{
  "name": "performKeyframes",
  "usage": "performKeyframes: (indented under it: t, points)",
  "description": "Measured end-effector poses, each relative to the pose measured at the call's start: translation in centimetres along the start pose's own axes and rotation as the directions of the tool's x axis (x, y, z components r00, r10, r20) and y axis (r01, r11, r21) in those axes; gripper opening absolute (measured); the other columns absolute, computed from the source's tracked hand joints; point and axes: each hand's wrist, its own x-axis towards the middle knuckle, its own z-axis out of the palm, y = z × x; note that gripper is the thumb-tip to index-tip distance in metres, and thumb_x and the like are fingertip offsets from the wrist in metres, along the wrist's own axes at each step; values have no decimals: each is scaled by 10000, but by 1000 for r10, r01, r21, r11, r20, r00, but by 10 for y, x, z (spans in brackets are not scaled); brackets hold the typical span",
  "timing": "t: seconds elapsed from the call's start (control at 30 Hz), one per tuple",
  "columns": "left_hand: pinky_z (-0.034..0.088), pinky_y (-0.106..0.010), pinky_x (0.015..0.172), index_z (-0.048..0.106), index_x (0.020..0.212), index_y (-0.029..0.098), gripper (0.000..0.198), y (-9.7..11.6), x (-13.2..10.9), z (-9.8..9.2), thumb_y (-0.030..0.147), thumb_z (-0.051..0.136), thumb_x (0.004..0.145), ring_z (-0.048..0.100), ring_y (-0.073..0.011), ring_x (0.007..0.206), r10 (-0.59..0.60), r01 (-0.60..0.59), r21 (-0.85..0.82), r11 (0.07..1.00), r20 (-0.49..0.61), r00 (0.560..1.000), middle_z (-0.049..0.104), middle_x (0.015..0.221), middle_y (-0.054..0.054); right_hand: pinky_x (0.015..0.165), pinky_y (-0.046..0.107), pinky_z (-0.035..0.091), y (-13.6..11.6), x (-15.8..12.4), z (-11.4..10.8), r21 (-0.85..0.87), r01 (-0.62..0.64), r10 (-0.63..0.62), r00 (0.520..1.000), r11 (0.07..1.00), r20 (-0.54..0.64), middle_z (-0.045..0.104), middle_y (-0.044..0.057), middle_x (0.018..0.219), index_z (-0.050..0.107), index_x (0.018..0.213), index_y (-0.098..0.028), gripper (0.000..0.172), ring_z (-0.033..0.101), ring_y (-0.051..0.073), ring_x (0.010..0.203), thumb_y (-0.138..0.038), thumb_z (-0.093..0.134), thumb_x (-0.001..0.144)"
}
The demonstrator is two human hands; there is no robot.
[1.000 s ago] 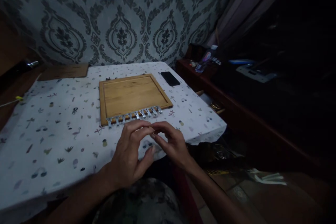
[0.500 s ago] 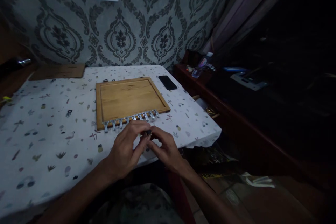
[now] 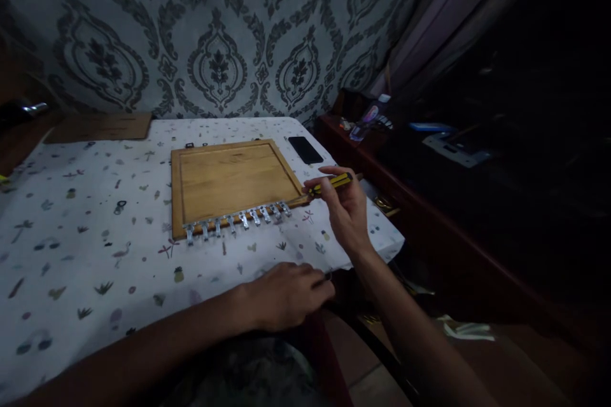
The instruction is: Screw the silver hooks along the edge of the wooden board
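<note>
My right hand (image 3: 348, 210) is closed on the handle of a yellow and black screwdriver (image 3: 337, 184). Its shaft points left, toward the right end of a metal strip with several clips (image 3: 255, 216). That strip lies along the near edge of a framed wooden panel (image 3: 233, 175), flat on the table. At the table's front edge my left hand (image 3: 291, 296) rests low with its fingers curled. A small dark thing shows at its fingertips, too dim to name.
A black phone (image 3: 305, 149) lies right of the panel on the patterned tablecloth (image 3: 153, 267). Small dark pieces of hardware (image 3: 120, 206) lie to the left. Cardboard (image 3: 102, 127) sits at the back left. A bottle (image 3: 370, 117) stands on the dark red furniture at the right.
My hands have come apart. The right one has moved right and up and now holds the screwdriver. My left hand has dropped down and right to the table edge.
</note>
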Motion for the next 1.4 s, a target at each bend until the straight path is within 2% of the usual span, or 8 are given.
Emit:
performKeyframes:
  t: [0.07, 0.17, 0.3, 0.4, 0.57, 0.73, 0.87, 1.4]
  points:
    - [510, -341, 611, 594, 1039, 171, 133, 4, 11, 6, 141, 550, 917, 675, -209, 861, 56, -58, 27, 998, 70, 996, 685, 959, -37, 671, 299, 557, 14, 9, 5, -24, 28, -28, 1000, 999, -7, 705, 13, 835, 589, 951, -209, 324, 676, 149, 752, -527, 644, 909]
    - [498, -352, 596, 614, 1032, 154, 137, 2, 19, 12, 135, 538, 920, 679, -202, 823, 95, -96, 12, 995, 92, 991, 689, 921, -34, 609, 269, 516, 34, 16, 11, -62, 46, -47, 999, 997, -15, 665, 0, 773, 584, 864, -195, 330, 609, 115, 650, -517, 624, 926]
    - [496, -339, 624, 623, 1004, 140, 150, -6, 17, 21, 127, 614, 855, 668, -186, 792, 120, -120, -52, 991, -15, 993, 682, 859, -27, 578, 250, 507, 51, 18, 14, -99, 27, -30, 999, 995, -28, 648, -6, 782, 565, 894, -202, 305, 599, 111, 648, -501, 591, 950]
    - [461, -334, 576, 622, 915, 140, 54, -6, 15, 34, 139, 600, 865, 645, -178, 716, 173, -181, -60, 982, -130, 976, 660, 774, -28, 586, 253, 531, 57, 20, 15, -91, 12, -13, 1000, 996, -12, 657, 5, 820, 555, 917, -206, 288, 635, 126, 700, -490, 587, 955]
    - [416, -324, 535, 613, 803, 171, 71, -2, 14, 55, 141, 604, 867, 606, -160, 622, 138, -155, -31, 987, -299, 944, 629, 697, -23, 565, 255, 521, 61, 20, 18, -83, -19, 20, 1000, 996, 17, 655, -4, 794, 547, 920, -214, 266, 606, 114, 635, -473, 570, 970]
    - [396, -321, 511, 637, 738, 175, 102, -4, 14, 46, 162, 647, 839, 581, -162, 617, 156, -189, -77, 979, -312, 937, 607, 671, -35, 556, 269, 524, 59, 18, 18, -76, 21, -27, 997, 997, -76, 664, -2, 782, 532, 926, -235, 227, 633, 134, 669, -454, 560, 981]
    - [420, -308, 527, 648, 753, 157, 104, -6, 15, 33, 193, 697, 838, 562, -148, 596, 125, -160, -117, 980, -257, 958, 586, 640, -13, 473, 257, 470, 58, 18, 18, -80, 45, -56, 988, 996, -141, 640, -9, 727, 515, 917, -244, 235, 599, 127, 590, -466, 562, 976]
    - [429, -309, 530, 619, 746, 164, 138, -6, 16, 35, 217, 720, 824, 540, -150, 607, 87, -135, -148, 980, -292, 952, 596, 646, -6, 519, 278, 500, 56, 17, 13, -149, 16, -21, 999, 989, -36, 657, 0, 756, 537, 942, -240, 261, 587, 126, 601, -498, 533, 983]
